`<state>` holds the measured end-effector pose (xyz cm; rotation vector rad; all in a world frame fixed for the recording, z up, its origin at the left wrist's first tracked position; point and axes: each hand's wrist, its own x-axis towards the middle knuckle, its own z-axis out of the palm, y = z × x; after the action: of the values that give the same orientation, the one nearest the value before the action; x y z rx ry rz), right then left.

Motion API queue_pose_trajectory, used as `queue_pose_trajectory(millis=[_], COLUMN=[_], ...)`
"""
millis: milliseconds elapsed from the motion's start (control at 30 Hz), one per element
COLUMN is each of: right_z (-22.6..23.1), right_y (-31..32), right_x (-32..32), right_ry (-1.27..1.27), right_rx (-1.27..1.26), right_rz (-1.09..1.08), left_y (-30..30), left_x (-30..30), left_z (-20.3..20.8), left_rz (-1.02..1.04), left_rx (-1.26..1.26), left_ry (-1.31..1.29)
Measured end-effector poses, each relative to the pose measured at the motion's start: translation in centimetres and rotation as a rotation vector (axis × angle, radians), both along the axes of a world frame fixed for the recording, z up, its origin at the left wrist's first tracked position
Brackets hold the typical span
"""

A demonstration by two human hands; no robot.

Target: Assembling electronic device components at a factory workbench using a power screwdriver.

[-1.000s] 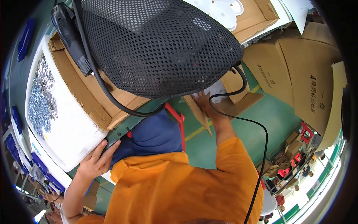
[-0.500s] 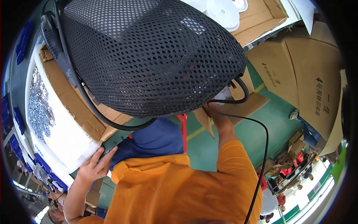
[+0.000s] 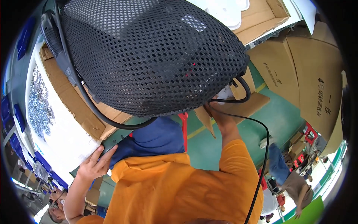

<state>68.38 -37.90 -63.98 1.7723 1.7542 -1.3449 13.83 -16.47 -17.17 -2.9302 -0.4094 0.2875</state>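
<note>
My left hand (image 3: 93,165) rests at the near corner of the white foam tray (image 3: 71,149), fingers stretched out and touching the edge there. Small shiny metal parts (image 3: 40,106) lie heaped in that tray. My right hand (image 3: 215,111) reaches down at the flaps of an open cardboard box (image 3: 244,110) on the floor. Its fingers are hidden behind the box flap and the black mesh (image 3: 156,63), which covers much of the upper view. Whitish material (image 3: 225,94) shows inside the box.
A cardboard tray (image 3: 257,22) with white round plastic pieces (image 3: 227,13) is at the top. Large brown cartons (image 3: 309,74) stand at the right. A black cable (image 3: 266,149) hangs along my right arm. Another person (image 3: 291,179) is at the lower right; a red stool (image 3: 183,128) is near my knee.
A person in blue trousers has come into view at the lower right. My right forearm has shifted slightly to the right; my left hand stays in place.
</note>
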Motion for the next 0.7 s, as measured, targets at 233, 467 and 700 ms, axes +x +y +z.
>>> queue_pose_trajectory(millis=[233, 467, 700], right_z=[-1.3, -4.4, -5.2], right_y=[1.0, 5.7, 4.6], right_x=[-1.5, -0.4, 0.1], right_ry=[-0.087, -0.179, -0.27], right_rx=[-0.025, -0.052, -0.087], right_rz=[0.078, 0.134, 0.202], left_y=[-0.3, -0.2, -0.1], left_x=[-0.1, 0.3, 0.5], left_z=[0.0, -0.1, -0.3], left_rz=[0.008, 0.013, 0.03], left_rx=[-0.002, 0.003, -0.009], left_ry=[-0.002, -0.012, -0.046])
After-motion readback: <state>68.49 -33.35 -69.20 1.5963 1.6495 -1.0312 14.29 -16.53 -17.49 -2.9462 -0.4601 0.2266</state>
